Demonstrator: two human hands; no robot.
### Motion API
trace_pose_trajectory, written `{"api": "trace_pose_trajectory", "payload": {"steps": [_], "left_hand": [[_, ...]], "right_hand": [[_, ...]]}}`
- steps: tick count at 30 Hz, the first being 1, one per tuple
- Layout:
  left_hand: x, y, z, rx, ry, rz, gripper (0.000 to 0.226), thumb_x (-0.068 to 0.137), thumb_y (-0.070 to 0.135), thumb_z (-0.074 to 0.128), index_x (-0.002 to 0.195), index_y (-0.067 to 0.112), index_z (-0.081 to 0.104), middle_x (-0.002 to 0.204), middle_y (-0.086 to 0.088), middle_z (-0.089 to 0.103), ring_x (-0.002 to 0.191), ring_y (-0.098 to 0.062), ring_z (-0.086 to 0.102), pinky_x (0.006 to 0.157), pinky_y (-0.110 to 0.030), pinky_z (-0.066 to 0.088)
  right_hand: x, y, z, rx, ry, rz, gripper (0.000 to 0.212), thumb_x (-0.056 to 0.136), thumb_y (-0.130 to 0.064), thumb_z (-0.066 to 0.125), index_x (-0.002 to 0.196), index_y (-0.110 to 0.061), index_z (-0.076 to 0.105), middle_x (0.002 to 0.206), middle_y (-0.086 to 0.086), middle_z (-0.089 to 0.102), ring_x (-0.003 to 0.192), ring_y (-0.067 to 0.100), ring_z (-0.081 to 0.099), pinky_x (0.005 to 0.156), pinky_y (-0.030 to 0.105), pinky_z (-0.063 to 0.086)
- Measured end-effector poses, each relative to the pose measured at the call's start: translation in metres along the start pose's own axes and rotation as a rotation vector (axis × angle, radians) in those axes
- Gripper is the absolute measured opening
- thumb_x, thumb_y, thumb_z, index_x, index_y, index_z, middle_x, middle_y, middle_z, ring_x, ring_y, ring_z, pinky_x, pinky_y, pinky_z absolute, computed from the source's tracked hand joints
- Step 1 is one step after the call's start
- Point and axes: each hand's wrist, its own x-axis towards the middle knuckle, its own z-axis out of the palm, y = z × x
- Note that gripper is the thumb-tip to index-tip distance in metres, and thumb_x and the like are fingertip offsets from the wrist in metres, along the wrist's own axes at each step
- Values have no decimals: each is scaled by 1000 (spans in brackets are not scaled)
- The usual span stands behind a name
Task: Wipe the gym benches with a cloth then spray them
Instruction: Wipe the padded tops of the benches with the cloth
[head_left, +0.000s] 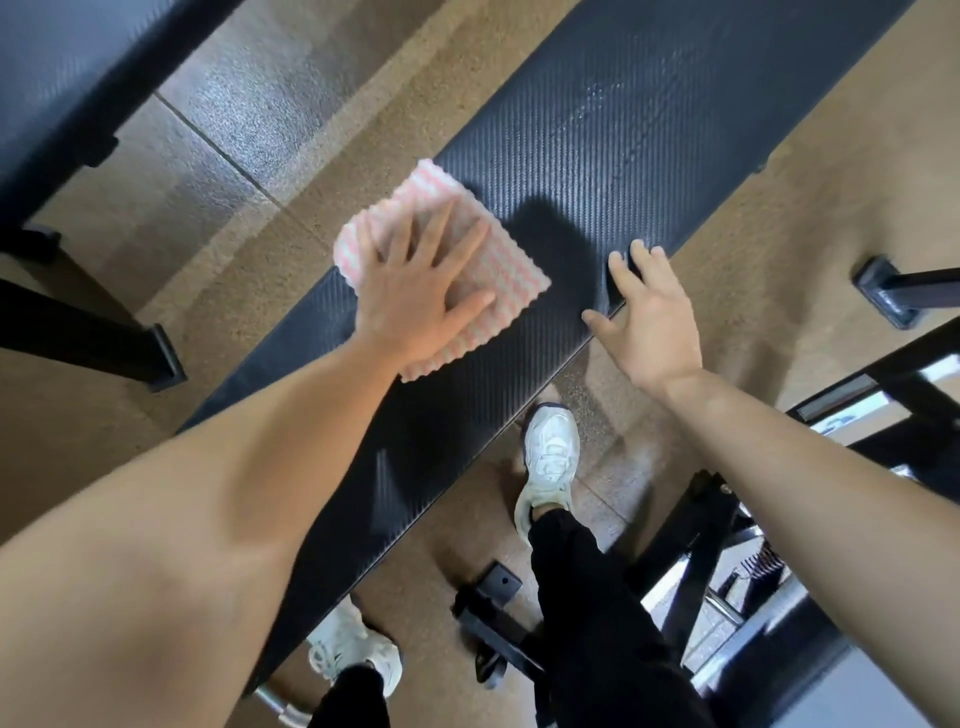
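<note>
A long black textured gym bench (597, 145) runs diagonally from lower left to upper right. A pink-and-white striped cloth (498, 275) lies flat on its pad, part of it hanging over the far edge. My left hand (421, 291) presses flat on the cloth with its fingers spread. My right hand (649, 317) rests with straight fingers on the bench's near edge, to the right of the cloth, and holds nothing. Damp streaks show on the pad further up. No spray bottle is in view.
A second black bench (67, 78) stands at the upper left with its black metal feet (156, 358) on the brown speckled floor. My white shoes (548, 457) stand beside the bench's near side. Black frame parts (904, 296) and equipment crowd the right and lower right.
</note>
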Motion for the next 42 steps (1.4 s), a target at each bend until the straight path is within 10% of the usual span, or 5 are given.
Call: {"api": "trace_pose_trajectory", "payload": {"steps": [7, 20, 30, 36, 42], "left_hand": [[38, 10, -7, -35, 63, -268, 71, 102, 67, 16, 163, 32, 6, 173, -7, 1, 157, -42, 1, 119, -74, 8], [-16, 105, 24, 58, -53, 282, 78, 102, 68, 27, 165, 28, 6, 173, -9, -4, 158, -38, -7, 122, -67, 3], [89, 66, -15, -5, -2, 52, 74, 98, 76, 14, 162, 43, -2, 173, 0, -5, 158, -38, -3, 121, -69, -2], [142, 80, -28, -17, 19, -232, 73, 99, 71, 13, 163, 35, 6, 173, -8, -6, 157, -40, -7, 119, -73, -2], [121, 112, -15, 46, 45, -57, 76, 100, 71, 15, 164, 32, 5, 172, -11, 8, 157, -41, 5, 122, -69, 6]], "right_hand": [[0, 4, -5, 131, 28, -3, 70, 88, -36, 75, 148, -13, 48, 161, 12, 34, 153, 29, 21, 125, 41, 21], [12, 31, -29, 336, 42, -30, 44, 89, 2, 57, 129, -12, 67, 144, 3, 58, 137, 22, 47, 117, 21, 26], [61, 64, -49, 118, 117, 68, 68, 86, -32, 77, 144, -8, 51, 158, 18, 36, 149, 36, 28, 120, 52, 28], [70, 70, -50, 92, 49, 55, 72, 88, -39, 74, 148, -10, 48, 160, 15, 33, 152, 29, 21, 124, 38, 19], [73, 74, -61, 103, -34, 58, 72, 89, -48, 70, 151, -22, 44, 164, 4, 27, 154, 20, 14, 122, 36, 19]]}}
